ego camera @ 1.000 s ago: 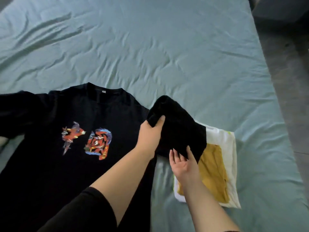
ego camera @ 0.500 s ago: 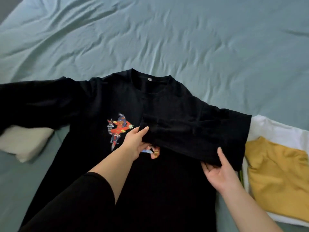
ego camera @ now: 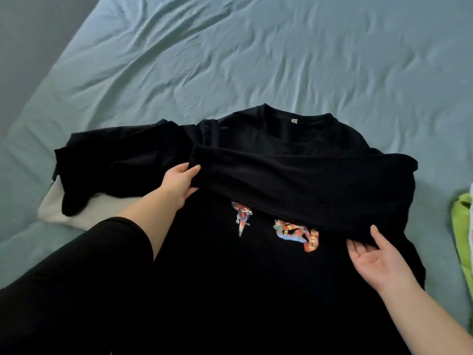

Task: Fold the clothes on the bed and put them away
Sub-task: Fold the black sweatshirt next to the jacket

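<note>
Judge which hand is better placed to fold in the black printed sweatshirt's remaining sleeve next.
Left, likely. The left hand grips the folded sleeve's cuff right beside the bunched unfolded sleeve of the black printed sweatshirt; the open right hand is at the opposite side.

Wrinkled pale teal bed (ego camera: 256, 60).
On it a black printed sweatshirt (ego camera: 256, 278) lies spread; white cloth (ego camera: 51, 208) at left, lime-green cloth (ego camera: 460, 226) at right edge.

Bed (ego camera: 230, 60): one. Black shirt (ego camera: 230, 283): one, bearing two sleeves, namely a folded sleeve (ego camera: 307, 180) and a spread sleeve (ego camera: 115, 160); two prints, namely a small print (ego camera: 243, 216) and a wide print (ego camera: 297, 233); one neck label (ego camera: 294, 120). White item (ego camera: 76, 213): one. Green garment (ego camera: 460, 226): one. Hands: two, a left hand (ego camera: 179, 183) and a right hand (ego camera: 378, 262).
</note>
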Demonstrator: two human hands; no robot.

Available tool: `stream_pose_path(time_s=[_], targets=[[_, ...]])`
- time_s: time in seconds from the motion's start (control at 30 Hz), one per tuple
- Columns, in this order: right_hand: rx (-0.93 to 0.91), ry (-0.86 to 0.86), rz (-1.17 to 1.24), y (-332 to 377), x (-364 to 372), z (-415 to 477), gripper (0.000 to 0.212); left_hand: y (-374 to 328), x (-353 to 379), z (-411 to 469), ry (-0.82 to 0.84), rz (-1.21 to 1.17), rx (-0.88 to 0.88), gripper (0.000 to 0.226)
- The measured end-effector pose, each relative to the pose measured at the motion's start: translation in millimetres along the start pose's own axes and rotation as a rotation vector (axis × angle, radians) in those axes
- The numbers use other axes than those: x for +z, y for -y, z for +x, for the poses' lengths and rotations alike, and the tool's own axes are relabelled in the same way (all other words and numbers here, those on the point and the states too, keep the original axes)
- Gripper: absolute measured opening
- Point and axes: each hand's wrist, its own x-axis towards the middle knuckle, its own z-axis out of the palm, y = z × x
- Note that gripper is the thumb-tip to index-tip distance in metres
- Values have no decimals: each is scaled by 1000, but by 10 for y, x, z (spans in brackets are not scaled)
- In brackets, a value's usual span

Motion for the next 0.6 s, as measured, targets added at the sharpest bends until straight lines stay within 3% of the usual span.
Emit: stream_pose_path(time_s=[0.13, 0.23, 0.4, 0.5, 0.6], targets=[[-29, -21, -31, -4, -69, 22, 37, -48, -143, 144, -101, -92, 0, 10], [-44, -43, -69, -60, -39, 48, 38, 5, -156, 226, -139, -12, 4, 21], [-42, -56, -57, -72, -31, 58, 39, -64, -30, 131, -305, 558, 209, 63], [-23, -33, -39, -53, 10, -17, 29, -84, 227, -122, -423, 1016, 297, 80], [-2, -23, -3, -40, 15, -122, 23, 23, 745, -383, -204, 1177, 514, 73]])
